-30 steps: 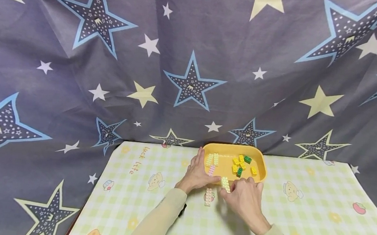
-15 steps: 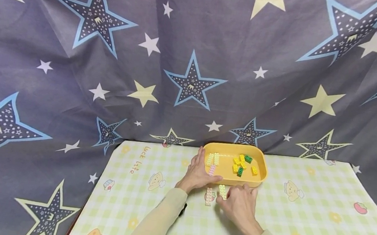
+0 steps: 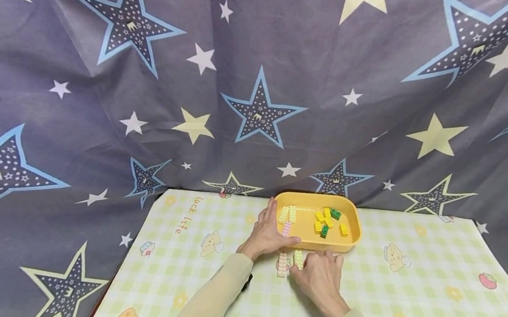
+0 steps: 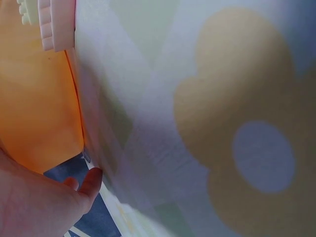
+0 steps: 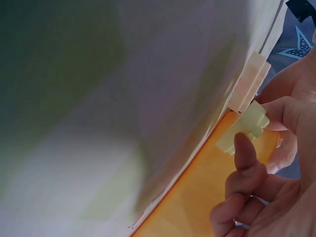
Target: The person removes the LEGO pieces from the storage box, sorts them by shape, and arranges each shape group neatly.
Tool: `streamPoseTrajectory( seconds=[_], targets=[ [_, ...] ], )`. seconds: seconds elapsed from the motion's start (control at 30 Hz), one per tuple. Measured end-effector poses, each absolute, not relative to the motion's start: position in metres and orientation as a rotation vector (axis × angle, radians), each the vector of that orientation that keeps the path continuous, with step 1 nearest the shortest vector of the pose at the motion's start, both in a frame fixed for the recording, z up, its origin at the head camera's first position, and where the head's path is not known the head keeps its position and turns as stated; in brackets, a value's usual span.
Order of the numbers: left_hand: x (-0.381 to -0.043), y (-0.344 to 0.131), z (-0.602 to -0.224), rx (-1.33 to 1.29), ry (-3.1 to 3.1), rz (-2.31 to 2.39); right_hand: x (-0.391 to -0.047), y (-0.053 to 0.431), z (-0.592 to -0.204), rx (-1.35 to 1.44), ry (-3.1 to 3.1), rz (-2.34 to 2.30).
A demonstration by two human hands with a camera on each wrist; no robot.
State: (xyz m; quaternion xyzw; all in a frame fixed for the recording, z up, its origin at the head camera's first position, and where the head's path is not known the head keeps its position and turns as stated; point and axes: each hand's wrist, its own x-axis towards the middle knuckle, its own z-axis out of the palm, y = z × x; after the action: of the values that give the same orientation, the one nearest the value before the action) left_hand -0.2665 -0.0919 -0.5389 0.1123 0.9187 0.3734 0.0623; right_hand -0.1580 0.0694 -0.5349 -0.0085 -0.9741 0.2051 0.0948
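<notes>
My left hand (image 3: 267, 236) rests against the left front corner of a yellow tray (image 3: 319, 246), its fingers straight along the left side and the thumb along the front wall. Just in front of the tray, my right hand (image 3: 319, 277) pinches a pale yellow-green toy building brick (image 3: 298, 258) between thumb and index finger. That brick (image 5: 242, 129) shows its side and studs in the right wrist view. To its left, a pale pink brick (image 3: 282, 265) lies lengthwise on the tablecloth, a narrow gap between them.
Inside the tray, two pale yellow-green bricks (image 3: 292, 213) and a pink brick (image 3: 286, 229) lie at the left. Several small yellow bricks (image 3: 327, 213) and two green bricks (image 3: 335, 214) lie toward the right. A star-patterned curtain (image 3: 259, 108) hangs behind the checked tablecloth (image 3: 387, 304).
The right hand has brought the pale yellow-green brick from the tray's front wall toward me and slightly left, beside the pink brick. The left hand has stayed at the tray.
</notes>
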Motion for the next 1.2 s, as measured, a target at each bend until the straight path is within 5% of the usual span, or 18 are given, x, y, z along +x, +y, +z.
streamPoseTrajectory(
  seconds=[0.87, 1.2],
  targets=[
    [-0.265, -0.093, -0.537, 0.343, 2.763, 1.135, -0.16, 0.068, -0.533, -0.033, -3.077, 0.524],
    [-0.264, -0.093, -0.536, 0.337, 2.767, 1.12, -0.161, 0.085, -0.495, -0.038, -3.016, 0.675]
  ],
)
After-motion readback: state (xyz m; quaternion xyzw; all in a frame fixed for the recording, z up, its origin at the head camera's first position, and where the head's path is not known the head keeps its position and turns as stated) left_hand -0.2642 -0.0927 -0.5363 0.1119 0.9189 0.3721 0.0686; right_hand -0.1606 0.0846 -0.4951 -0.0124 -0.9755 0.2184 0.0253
